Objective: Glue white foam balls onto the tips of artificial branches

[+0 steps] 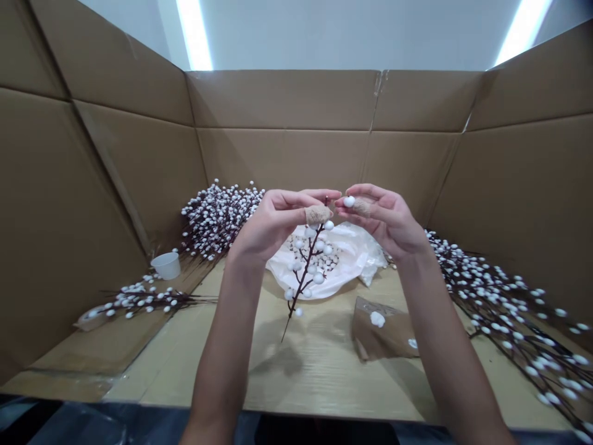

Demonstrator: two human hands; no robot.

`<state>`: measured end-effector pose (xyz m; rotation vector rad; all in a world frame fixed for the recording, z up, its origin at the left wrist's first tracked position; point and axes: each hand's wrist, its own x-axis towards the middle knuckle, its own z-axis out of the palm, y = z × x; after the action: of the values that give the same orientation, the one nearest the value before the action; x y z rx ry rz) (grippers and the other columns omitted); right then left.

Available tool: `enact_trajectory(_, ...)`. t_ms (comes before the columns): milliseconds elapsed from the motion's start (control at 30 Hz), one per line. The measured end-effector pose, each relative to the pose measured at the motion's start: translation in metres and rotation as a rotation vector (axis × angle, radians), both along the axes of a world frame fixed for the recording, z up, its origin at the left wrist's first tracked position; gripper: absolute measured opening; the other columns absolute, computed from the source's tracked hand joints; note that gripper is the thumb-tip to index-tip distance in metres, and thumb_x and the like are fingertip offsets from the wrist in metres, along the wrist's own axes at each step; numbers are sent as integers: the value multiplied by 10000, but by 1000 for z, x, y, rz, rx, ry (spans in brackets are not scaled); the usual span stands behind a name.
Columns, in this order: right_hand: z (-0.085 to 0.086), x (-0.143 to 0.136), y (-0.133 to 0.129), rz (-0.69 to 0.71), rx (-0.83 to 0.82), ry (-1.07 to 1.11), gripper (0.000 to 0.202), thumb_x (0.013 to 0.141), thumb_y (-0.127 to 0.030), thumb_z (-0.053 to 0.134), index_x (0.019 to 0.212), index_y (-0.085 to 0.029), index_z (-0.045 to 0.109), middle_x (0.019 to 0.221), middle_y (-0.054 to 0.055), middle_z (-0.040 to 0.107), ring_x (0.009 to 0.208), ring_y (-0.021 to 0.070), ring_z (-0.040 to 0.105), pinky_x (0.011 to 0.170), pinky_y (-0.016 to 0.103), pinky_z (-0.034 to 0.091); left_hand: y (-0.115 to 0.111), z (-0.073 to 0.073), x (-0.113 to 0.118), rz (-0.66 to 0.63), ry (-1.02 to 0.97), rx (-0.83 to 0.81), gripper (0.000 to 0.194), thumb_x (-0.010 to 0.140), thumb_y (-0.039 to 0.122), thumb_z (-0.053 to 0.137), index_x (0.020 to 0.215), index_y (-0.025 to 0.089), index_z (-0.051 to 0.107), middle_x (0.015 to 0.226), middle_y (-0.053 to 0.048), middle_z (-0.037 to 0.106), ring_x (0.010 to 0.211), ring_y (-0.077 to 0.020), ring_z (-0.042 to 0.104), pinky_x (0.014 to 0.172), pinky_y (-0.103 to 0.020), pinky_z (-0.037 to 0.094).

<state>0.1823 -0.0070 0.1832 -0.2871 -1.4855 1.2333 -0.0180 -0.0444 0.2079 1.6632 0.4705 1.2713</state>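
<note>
A dark brown stem with white berries hangs, tip down, from my left hand, whose thumb and fingers pinch its upper end. The left thumb has a beige wrap on it. Just to the right, my right hand pinches a loose white berry between its fingers and a wrapped thumb. The two hands' fingertips are close together. Beneath them lies a white plastic bag with many small berries on it.
Bunches of berry stems lie at the back left and on the right, with a smaller bunch at left near a white cup. Brown paper with white blobs lies in front. Cardboard walls surround the table.
</note>
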Motion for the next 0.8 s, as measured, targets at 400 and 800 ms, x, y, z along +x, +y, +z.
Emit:
enact_trajectory(400, 5, 9, -11, -33, 176, 90, 171, 778, -222, 708, 943, -209, 665, 950, 29, 715, 910, 167, 677, 914, 369, 549, 2, 0, 8, -66, 22, -18, 38, 674, 155, 727, 690, 159, 761, 1222, -117, 652, 1115, -287, 615, 944, -378, 483)
enact_trajectory(800, 2, -1, -10, 98, 139, 9, 229, 821, -317, 670, 957, -193, 534, 984, 63, 710, 915, 177, 688, 899, 374, 548, 14, -11, 17, -109, -102, -32, 56, 629, 184, 749, 674, 150, 750, 805, -90, 738, 653, -168, 683, 663, -281, 545)
